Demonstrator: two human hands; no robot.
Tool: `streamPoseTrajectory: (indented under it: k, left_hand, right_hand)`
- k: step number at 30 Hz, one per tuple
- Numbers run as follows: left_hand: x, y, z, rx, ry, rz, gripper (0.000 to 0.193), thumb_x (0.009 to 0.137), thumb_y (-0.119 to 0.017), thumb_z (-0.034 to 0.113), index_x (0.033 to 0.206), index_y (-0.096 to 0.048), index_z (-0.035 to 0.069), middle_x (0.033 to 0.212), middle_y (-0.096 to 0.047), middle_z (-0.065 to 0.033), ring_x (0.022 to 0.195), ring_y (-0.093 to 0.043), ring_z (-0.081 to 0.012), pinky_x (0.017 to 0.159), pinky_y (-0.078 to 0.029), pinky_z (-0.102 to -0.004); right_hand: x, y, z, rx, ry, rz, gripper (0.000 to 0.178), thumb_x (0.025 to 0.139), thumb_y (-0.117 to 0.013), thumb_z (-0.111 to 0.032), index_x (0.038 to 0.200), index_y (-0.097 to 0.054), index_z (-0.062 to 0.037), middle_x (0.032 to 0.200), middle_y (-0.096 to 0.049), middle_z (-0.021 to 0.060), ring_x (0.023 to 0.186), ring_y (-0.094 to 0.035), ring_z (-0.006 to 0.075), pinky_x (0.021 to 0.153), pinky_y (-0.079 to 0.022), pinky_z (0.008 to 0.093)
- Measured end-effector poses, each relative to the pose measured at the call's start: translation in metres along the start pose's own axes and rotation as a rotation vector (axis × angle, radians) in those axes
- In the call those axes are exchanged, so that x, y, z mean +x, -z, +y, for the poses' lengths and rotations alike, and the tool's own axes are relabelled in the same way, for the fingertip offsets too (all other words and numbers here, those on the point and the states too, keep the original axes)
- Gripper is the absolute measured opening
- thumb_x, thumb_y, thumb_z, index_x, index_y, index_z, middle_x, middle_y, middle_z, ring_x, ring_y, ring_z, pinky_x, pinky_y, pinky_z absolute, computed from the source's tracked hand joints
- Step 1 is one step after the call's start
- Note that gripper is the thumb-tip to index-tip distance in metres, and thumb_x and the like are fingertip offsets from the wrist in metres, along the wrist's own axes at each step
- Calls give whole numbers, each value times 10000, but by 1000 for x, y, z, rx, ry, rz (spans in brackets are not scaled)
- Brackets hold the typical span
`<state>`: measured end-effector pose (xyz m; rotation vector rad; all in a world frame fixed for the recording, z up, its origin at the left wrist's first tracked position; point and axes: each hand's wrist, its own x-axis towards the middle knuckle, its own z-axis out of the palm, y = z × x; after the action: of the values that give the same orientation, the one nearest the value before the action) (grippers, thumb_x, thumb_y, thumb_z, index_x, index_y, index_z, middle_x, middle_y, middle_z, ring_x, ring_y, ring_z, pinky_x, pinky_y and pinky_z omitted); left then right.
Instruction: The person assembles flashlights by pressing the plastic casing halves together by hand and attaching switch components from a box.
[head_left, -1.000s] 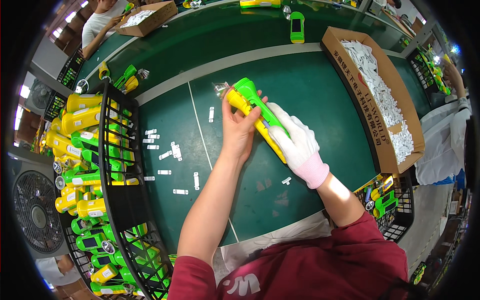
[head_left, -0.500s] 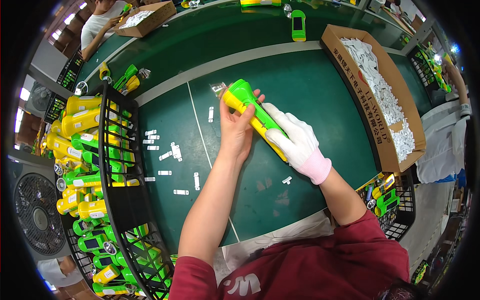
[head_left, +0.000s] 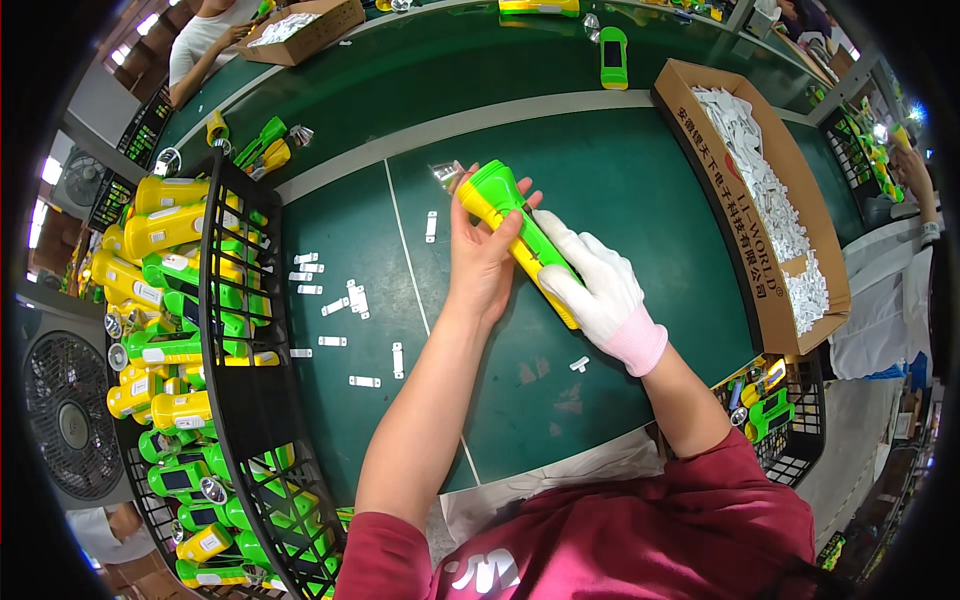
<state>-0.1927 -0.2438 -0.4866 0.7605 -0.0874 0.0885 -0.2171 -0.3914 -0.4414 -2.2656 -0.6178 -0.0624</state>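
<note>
A green and yellow flashlight housing (head_left: 530, 245) is held tilted above the green table, its wide head toward the far left. My bare left hand (head_left: 484, 245) wraps around the head end from below, thumb on the side. A clear reflector piece (head_left: 446, 176) sticks out at that end by my left fingers; whether it is attached I cannot tell. My right hand (head_left: 598, 285), in a white glove with a pink cuff, grips the lower body. Small white plastic strips (head_left: 357, 299) lie scattered on the table left of my forearm, and one small white piece (head_left: 579, 365) lies below my right hand.
At left stands a black crate (head_left: 215, 330) full of yellow and green flashlights. A cardboard box (head_left: 735, 215) of white pieces sits at right, above another black basket (head_left: 800, 430). Behind runs a green conveyor (head_left: 440, 75) carrying parts. A co-worker (head_left: 205, 45) works at far left.
The view has shifted slightly, so the table and crate sit a little differently. Both hands keep their grip on the flashlight housing, with hardly any movement.
</note>
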Motion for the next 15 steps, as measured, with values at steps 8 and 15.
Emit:
streamPoseTrajectory:
  k: [8,15]
  left_hand:
    - [-6,0,4,-123,97,-24,507,910,-494,186,1339,-232,252,1214,-460,-162,1126,-475,-286,945,-425,-401]
    - [-5,-13,11,-184,155,-151,572,872,-531,207,1339,-202,240,1306,-368,-206,1176,-432,-350,961,-401,-468]
  right_hand:
    - [-1,-7,-10,-151,-14,-139,736,777,-553,-338,1397,-207,-142,871,-530,196,760,-571,386,682,-474,437]
    - [-1,1,-6,151,-167,-130,761,724,-615,-228,1375,-251,-76,993,-555,221,765,-590,347,670,-476,376]
